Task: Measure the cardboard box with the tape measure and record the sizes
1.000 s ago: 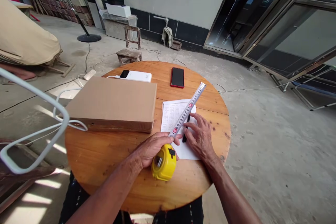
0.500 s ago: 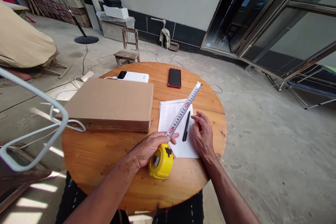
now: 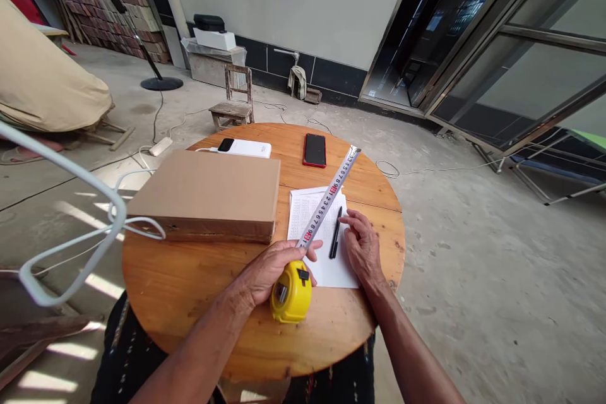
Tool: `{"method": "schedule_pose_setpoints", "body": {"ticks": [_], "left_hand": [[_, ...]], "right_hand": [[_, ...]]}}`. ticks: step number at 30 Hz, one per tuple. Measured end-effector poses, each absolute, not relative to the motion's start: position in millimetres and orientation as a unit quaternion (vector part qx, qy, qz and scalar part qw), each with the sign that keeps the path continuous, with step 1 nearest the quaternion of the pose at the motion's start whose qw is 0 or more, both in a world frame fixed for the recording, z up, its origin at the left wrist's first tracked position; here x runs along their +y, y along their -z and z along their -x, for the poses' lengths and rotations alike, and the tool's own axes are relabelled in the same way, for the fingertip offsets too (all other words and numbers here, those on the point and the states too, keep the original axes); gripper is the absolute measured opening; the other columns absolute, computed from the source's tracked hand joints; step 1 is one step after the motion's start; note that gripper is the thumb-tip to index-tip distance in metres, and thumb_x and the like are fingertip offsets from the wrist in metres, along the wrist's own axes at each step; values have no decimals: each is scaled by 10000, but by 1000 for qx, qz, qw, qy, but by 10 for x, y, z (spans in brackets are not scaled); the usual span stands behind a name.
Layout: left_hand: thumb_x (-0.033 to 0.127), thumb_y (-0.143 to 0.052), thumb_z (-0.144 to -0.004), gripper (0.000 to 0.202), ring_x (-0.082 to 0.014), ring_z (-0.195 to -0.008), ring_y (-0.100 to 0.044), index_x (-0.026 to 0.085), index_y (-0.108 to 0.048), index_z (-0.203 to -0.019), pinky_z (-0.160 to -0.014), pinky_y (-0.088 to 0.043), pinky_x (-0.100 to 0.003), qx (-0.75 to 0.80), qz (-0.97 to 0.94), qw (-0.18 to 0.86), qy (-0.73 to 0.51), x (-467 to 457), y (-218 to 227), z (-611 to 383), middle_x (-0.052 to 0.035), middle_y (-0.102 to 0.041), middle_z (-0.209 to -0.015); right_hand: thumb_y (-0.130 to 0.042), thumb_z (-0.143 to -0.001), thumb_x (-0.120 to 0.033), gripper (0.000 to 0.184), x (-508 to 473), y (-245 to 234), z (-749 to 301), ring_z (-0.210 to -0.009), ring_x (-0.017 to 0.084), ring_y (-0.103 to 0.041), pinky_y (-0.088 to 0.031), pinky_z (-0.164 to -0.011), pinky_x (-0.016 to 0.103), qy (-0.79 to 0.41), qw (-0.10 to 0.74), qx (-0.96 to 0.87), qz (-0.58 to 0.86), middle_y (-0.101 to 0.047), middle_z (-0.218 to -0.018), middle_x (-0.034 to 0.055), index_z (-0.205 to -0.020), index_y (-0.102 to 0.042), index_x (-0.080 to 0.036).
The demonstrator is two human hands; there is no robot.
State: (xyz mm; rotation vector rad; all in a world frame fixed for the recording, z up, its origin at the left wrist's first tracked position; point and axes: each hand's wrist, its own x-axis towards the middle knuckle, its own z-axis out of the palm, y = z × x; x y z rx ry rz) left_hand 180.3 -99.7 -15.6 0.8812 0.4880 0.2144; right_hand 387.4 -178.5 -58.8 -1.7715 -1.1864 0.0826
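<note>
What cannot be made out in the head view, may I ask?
In the head view:
Writing on paper: too small to read, partly covered by the tape blade.
Palm of left hand: hidden by the hand itself.
Inside of cardboard box: hidden by its top.
Top of black stand: cut off by upper edge.

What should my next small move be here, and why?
Probably swing the yellow tape measure left toward the cardboard box: the left hand grips it with the blade already out across the paper, angled away from that box. The black pen lies on the paper beside the right hand, which appears to hold nothing.
</note>
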Motion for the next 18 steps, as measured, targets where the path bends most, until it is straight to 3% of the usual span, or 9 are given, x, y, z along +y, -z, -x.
{"method": "schedule_pose_setpoints", "body": {"ticks": [4,11,15,18], "left_hand": [[275,-525,-824,189,-118,-567,-668,118,-626,-790,-540,-465,-218,232,-428,867,-105,-991,126,-1812,-185,-545,-1317],[287,-529,-829,186,-110,-568,-655,133,-622,-782,-546,-458,-216,225,-425,867,-130,-1149,-91,-1723,-153,-586,-1268],[312,-515,-847,228,-113,-574,-634,124,-636,-802,-576,-448,-212,216,-428,870,-117,-1290,-261,-1541,-136,-704,-968],[332,-525,-835,239,-119,-540,-614,124,-640,-817,-533,-436,-208,216,-410,880,-106,-1393,-238,-1367,-103,-701,-790]], "right_hand": [[-435,-759,-138,298,-1782,575,-3882,-1097,226,-545,-414,-962,421,-30,495,-484,721,-594,-1158,99,-919,-679,-196],[-449,-766,-172,272,-1785,593,-3907,-1105,239,-541,-408,-968,435,-22,497,-476,725,-597,-1158,101,-919,-672,-193],[-452,-775,-175,258,-1792,610,-3929,-1085,236,-554,-414,-962,435,-28,499,-483,719,-595,-1158,98,-924,-663,-193],[-474,-777,-194,236,-1790,645,-3959,-1089,247,-553,-405,-970,450,-23,499,-485,717,-599,-1158,103,-922,-661,-193]]}}
